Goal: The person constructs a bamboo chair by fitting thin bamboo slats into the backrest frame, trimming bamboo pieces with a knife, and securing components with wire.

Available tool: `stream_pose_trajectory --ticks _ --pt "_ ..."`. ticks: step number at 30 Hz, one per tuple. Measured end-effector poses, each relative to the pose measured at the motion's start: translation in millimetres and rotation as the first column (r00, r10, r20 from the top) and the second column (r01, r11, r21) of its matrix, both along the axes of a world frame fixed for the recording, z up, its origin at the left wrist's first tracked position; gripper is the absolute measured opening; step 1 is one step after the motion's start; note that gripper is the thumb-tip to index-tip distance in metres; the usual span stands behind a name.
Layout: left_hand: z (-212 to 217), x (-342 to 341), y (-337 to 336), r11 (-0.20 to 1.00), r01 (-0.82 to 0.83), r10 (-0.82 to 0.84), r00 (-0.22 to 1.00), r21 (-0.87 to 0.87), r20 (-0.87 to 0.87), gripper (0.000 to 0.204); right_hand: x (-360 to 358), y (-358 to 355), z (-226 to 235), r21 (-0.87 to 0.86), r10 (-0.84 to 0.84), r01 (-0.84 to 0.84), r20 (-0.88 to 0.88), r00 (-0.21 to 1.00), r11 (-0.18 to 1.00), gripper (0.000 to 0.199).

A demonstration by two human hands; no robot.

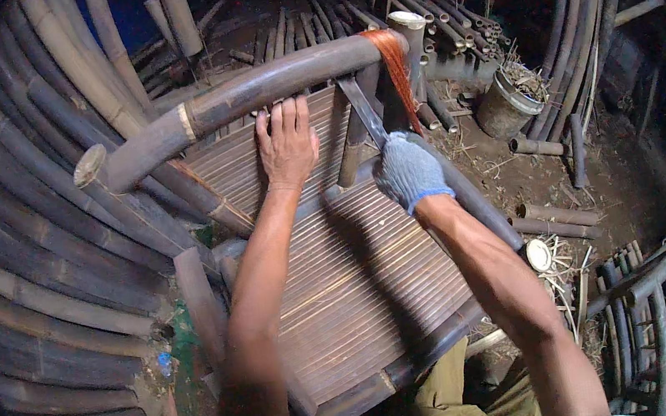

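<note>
A bamboo chair (pixel 360 288) with a slatted seat and slatted back stands in front of me. Bare, my left hand (pixel 288 145) lies on the back's slats, fingers stretched out and their tips at the lower side of the thick top rail (pixel 266 86). My right hand (pixel 409 169), in a grey knitted glove, is closed round a long-bladed knife (pixel 363 110). Its blade points up and left, with the tip by the rail's right part; whether it touches is unclear. The glove hides the handle. A bundle of orange strands (pixel 392 61) hangs over the rail's right end.
Thick bamboo poles (pixel 47 271) are stacked along the left. Cut bamboo pieces (pixel 451 20) lie at the back, near a bucket of shavings (pixel 509 105). Short lengths (pixel 558 220) lie on the dirt floor to the right, beyond which stands a bamboo frame (pixel 657 308).
</note>
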State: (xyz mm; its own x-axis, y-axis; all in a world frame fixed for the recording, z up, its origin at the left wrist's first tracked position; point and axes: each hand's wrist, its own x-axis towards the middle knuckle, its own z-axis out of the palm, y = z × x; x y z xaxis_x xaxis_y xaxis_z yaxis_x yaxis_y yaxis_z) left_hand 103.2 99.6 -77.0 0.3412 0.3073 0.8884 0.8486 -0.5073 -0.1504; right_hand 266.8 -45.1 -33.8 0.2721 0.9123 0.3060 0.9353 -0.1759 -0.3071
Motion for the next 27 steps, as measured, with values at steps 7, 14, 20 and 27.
stream_pose_trajectory --ticks 7,14,20,27 --pt "2.2 -25.1 3.3 0.977 -0.18 0.159 0.972 -0.112 -0.175 0.078 89.0 -237.1 100.7 -0.021 -0.057 0.072 0.413 0.909 0.997 0.058" --pt "19.3 4.3 -40.2 0.953 -0.302 0.285 0.922 -0.029 -0.261 0.078 299.2 -466.5 52.0 -0.214 -0.543 0.501 -0.393 0.742 0.839 0.081" --pt "21.0 148.1 -233.1 0.818 0.51 -0.532 0.847 -0.265 -0.01 0.046 438.9 -531.0 -137.0 -0.38 -0.646 0.524 -0.506 0.572 0.762 0.043" --pt "-155.3 291.9 -481.0 -0.039 0.475 -0.837 0.465 -0.879 0.288 0.021 447.2 -554.9 -323.3 -0.402 -0.784 0.691 -0.129 0.607 0.601 0.035"
